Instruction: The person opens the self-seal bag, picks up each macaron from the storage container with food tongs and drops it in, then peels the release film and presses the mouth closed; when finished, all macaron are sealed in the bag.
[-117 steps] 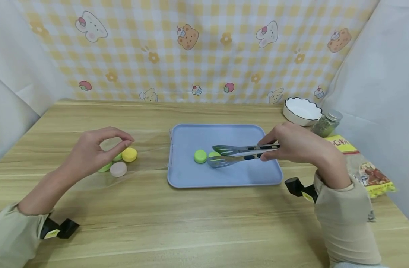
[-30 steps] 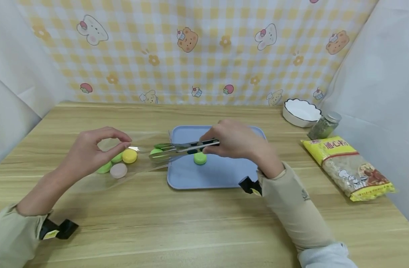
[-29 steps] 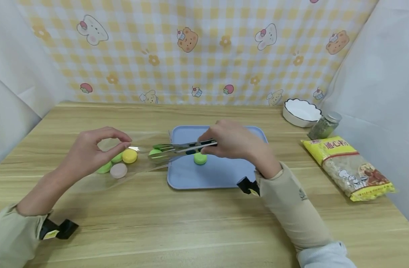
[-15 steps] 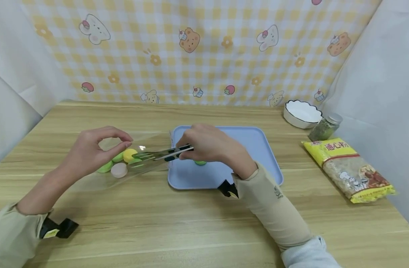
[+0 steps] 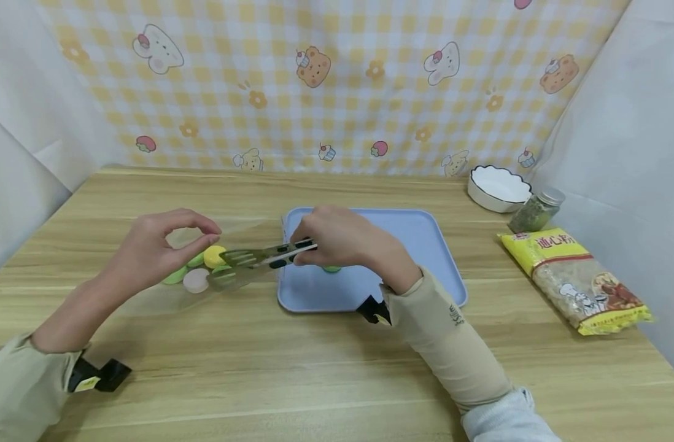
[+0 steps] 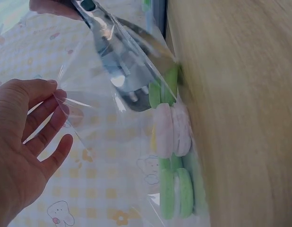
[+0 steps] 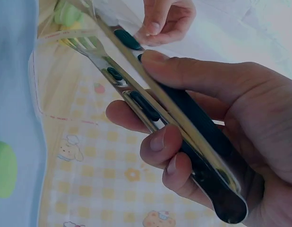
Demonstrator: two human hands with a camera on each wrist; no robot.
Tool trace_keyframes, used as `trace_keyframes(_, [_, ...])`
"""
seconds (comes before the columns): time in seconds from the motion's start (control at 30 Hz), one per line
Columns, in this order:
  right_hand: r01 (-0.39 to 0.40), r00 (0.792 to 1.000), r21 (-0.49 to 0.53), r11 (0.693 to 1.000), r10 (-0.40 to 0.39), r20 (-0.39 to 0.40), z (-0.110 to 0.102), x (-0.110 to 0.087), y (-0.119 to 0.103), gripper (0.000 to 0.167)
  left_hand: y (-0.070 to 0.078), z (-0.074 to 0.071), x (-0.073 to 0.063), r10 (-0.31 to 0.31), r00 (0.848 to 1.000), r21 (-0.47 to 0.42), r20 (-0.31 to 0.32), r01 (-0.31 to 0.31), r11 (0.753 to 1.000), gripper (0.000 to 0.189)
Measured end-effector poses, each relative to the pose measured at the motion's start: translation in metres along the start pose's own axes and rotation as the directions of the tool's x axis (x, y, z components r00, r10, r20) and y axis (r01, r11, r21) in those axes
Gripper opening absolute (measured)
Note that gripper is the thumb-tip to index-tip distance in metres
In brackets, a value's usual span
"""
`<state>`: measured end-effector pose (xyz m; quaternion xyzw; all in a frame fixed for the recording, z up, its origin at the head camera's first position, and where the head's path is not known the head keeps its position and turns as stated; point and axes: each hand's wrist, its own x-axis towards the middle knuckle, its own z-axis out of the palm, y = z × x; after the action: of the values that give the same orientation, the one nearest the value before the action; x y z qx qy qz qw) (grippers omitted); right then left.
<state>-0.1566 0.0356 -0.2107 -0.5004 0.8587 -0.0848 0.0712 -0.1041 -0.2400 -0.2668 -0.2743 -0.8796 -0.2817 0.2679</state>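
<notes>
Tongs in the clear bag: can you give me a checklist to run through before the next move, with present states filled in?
1. Bag held: ok. The left hand pinches an edge of the clear bag.
2. Tongs gripped: ok. The right hand holds the tongs by the handles.
3. Tong tips inside the bag: ok.
4. Tongs free of the green macaron at their tips: cannot tell; the blade partly hides it.
5. Pink macaron and yellow macaron in the bag: ok.
6. Tray free of macarons: not ok. Another green macaron lies there.
</notes>
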Motion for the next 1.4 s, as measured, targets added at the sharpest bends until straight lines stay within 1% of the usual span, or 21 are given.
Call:
trace_keyframes(0.1, [-0.002, 1.0, 0.02, 1.0, 0.003, -0.019, -0.003, -0.001, 0.003, 0.029, -0.001, 0.0, 0.0, 0.012, 1.0, 0.0, -0.003, -0.012, 1.0, 0.022])
trace_keyframes(0.17, [-0.01, 0.999, 0.011, 1.0, 0.01, -0.031, -0.003, 0.0, 0.004, 0.03, -0.001, 0.0, 0.0, 0.018, 1.0, -0.001, -0.005, -0.018, 1.0, 0.022])
trace_keyframes(0.33, [-0.019, 0.999, -0.042, 0.999, 0.017, -0.046, 0.003, 0.012, 0.005, 0.029, -0.001, 0.0, -0.001, 0.008, 1.0, 0.0, -0.003, -0.008, 1.0, 0.023])
trace_keyframes(0.57, [-0.064, 0.997, -0.062, 0.996, 0.061, -0.053, 0.01, 0.025, 0.002, 0.029, -0.002, 0.0, 0.003, 0.03, 1.0, -0.007, -0.007, -0.03, 1.0, 0.022])
trace_keyframes(0.67, [-0.055, 0.998, -0.084, 0.995, 0.051, -0.046, 0.012, 0.028, 0.0, 0.021, -0.002, 0.0, 0.003, 0.021, 1.0, -0.008, -0.001, -0.021, 1.0, 0.021])
trace_keyframes(0.8, [-0.048, 0.998, -0.1, 0.994, 0.044, -0.046, 0.013, 0.029, -0.003, 0.013, -0.002, -0.001, 0.002, 0.011, 1.0, -0.004, 0.002, -0.011, 1.0, 0.02])
trace_keyframes(1.03, [-0.067, 0.997, -0.111, 0.992, 0.062, -0.053, 0.011, 0.025, -0.005, 0.015, -0.003, -0.001, 0.001, 0.013, 1.0, -0.016, -0.001, -0.013, 1.0, 0.021])
trace_keyframes(1.13, [-0.072, 0.997, -0.084, 0.994, 0.069, -0.039, 0.009, 0.02, -0.002, 0.017, -0.003, -0.002, 0.0, 0.007, 1.0, -0.022, -0.004, -0.007, 1.0, 0.021])
trace_keyframes(1.2, [-0.08, 0.996, -0.054, 0.995, 0.079, -0.029, 0.006, 0.012, 0.001, 0.018, -0.003, -0.002, -0.001, 0.001, 1.0, -0.027, -0.006, -0.001, 1.0, 0.021])
trace_keyframes(1.3, [-0.094, 0.995, -0.02, 0.995, 0.094, -0.025, 0.0, -0.006, 0.008, 0.021, -0.003, -0.002, -0.001, -0.005, 1.0, -0.025, -0.004, 0.005, 1.0, 0.02])
trace_keyframes(1.4, [-0.101, 0.994, -0.001, 0.995, 0.101, -0.047, -0.007, -0.031, 0.017, 0.028, -0.004, -0.002, -0.001, -0.005, 1.0, -0.018, -0.004, 0.005, 1.0, 0.021])
